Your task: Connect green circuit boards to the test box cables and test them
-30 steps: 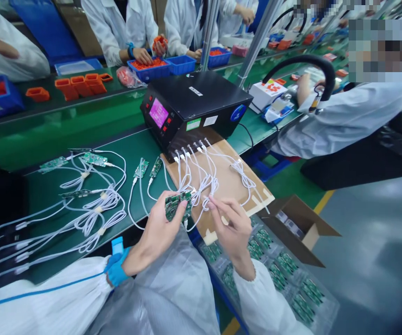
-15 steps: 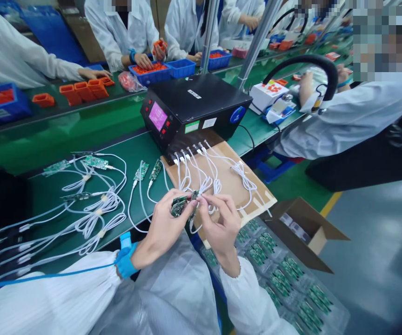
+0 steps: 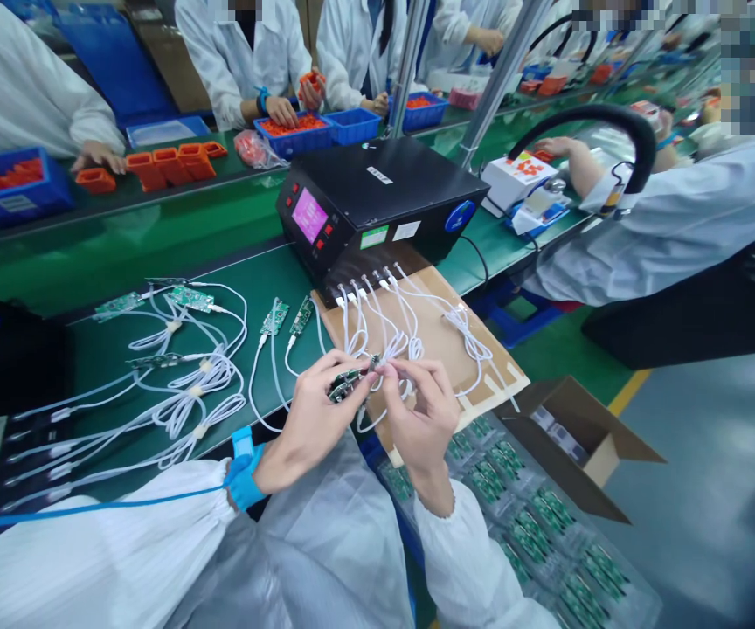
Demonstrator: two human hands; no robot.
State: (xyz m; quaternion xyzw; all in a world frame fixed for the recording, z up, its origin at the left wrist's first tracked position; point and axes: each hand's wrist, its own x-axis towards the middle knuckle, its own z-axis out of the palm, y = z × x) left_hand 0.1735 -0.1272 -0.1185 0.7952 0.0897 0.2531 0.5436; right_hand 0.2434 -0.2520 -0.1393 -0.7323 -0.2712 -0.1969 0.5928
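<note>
My left hand (image 3: 312, 419) is closed around a small stack of green circuit boards (image 3: 346, 384), held edge-on above the table edge. My right hand (image 3: 423, 411) pinches the plug of a white cable (image 3: 387, 367) right at the end of those boards. That cable runs with several others over a brown cardboard sheet (image 3: 443, 341) to the black tester box (image 3: 377, 205) with its pink screen. A blue wrist strap (image 3: 245, 472) sits on my left wrist.
More boards on white cables (image 3: 187, 376) lie over the green mat at left. A clear tray of green boards (image 3: 535, 533) and an open carton (image 3: 580, 441) sit at lower right. Other people work with orange parts and blue bins (image 3: 292, 131) across the belt.
My left hand turned the boards from face-up to edge-on. My right hand came in from the right and pinched a cable plug against them. Both hands drifted slightly rightward.
</note>
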